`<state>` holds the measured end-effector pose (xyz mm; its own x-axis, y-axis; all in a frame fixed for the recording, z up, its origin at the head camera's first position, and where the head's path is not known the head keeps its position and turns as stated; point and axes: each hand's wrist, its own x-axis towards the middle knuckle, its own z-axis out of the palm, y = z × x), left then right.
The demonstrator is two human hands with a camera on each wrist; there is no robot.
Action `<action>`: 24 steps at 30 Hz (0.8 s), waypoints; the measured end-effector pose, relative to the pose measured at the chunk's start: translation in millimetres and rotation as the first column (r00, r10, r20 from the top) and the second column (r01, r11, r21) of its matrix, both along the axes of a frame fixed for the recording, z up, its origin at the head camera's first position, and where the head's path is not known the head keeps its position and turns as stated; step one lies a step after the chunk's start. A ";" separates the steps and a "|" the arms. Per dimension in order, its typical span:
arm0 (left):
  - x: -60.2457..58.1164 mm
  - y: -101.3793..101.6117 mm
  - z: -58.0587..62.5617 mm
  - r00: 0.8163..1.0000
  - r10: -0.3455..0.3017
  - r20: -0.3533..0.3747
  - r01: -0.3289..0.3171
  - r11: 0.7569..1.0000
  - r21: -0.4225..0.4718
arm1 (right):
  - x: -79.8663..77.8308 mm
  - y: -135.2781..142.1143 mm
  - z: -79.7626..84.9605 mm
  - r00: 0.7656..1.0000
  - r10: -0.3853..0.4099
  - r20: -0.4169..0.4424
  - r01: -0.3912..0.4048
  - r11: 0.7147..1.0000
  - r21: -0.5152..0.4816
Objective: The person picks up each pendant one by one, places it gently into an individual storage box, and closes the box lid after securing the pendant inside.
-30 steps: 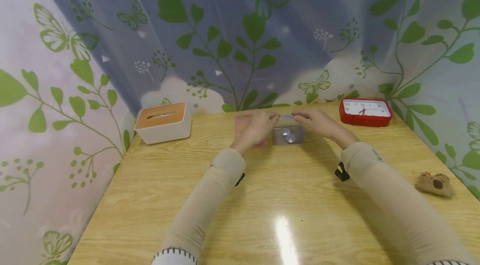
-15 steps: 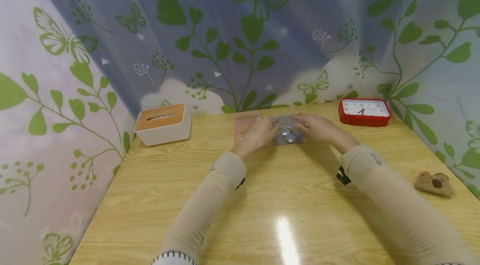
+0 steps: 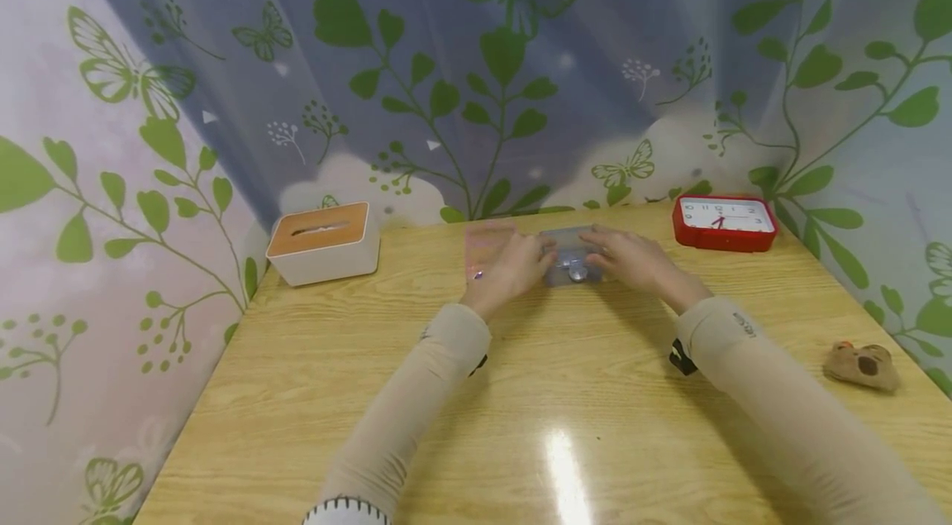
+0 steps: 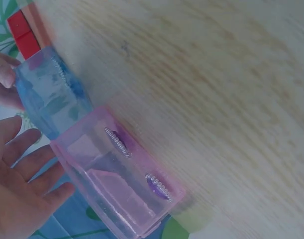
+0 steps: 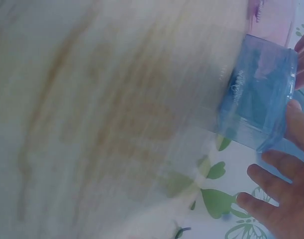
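A clear blue plastic box [image 3: 571, 245] with shiny round ornaments stands near the back of the table. Left of it, touching or nearly so, is a clear pink plastic box [image 4: 117, 174] with beaded purple ornaments. My left hand [image 3: 516, 264] is at the blue box's left side, partly covering the pink box in the head view. On the other side, my right hand [image 3: 632, 260] reaches over the blue box's top. In the right wrist view one fingertip [image 5: 294, 105] is at its edge while the other fingers spread loosely. Neither hand curls round a box.
At the back left stands a white tissue box [image 3: 327, 244] with a wooden top. A red clock [image 3: 725, 223] lies at the back right, and a small brown plush [image 3: 863, 365] is near the right edge. A patterned curtain [image 3: 416, 54] hangs behind the wooden table [image 3: 521, 409].
Both hands have come down and slightly nearer over the blue box. Its clear top seems lower now, with the hands on or just above it. The pink box stays in place.
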<state>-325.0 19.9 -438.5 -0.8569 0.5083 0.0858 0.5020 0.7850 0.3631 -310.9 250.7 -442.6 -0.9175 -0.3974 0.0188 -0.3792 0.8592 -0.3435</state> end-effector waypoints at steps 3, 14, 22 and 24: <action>0.6 0.5 -2.3 0.998 0.007 -0.061 -0.010 0.999 -0.049 | 0.7 0.0 -2.9 1.000 -0.009 -0.013 0.009 1.000 -0.010; 8.9 8.0 -8.0 0.991 0.039 -0.127 -0.081 0.937 -0.340 | 8.8 -8.1 -11.1 0.999 -0.047 0.005 0.045 0.986 0.158; 20.0 12.2 -14.7 0.997 0.016 -0.073 -0.050 0.874 -0.484 | 12.9 -13.8 -13.6 0.998 -0.068 0.016 0.064 0.981 0.186; 20.2 13.2 -14.8 0.998 0.021 -0.051 -0.043 0.880 -0.474 | 13.5 -15.0 -12.8 0.997 -0.073 0.024 0.068 0.981 0.180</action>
<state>-304.8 33.0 -453.3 -0.8742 0.4701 -0.1213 0.4806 0.8734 -0.0784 -297.4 235.7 -455.4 -0.9423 -0.3263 -0.0751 -0.3074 0.9319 -0.1926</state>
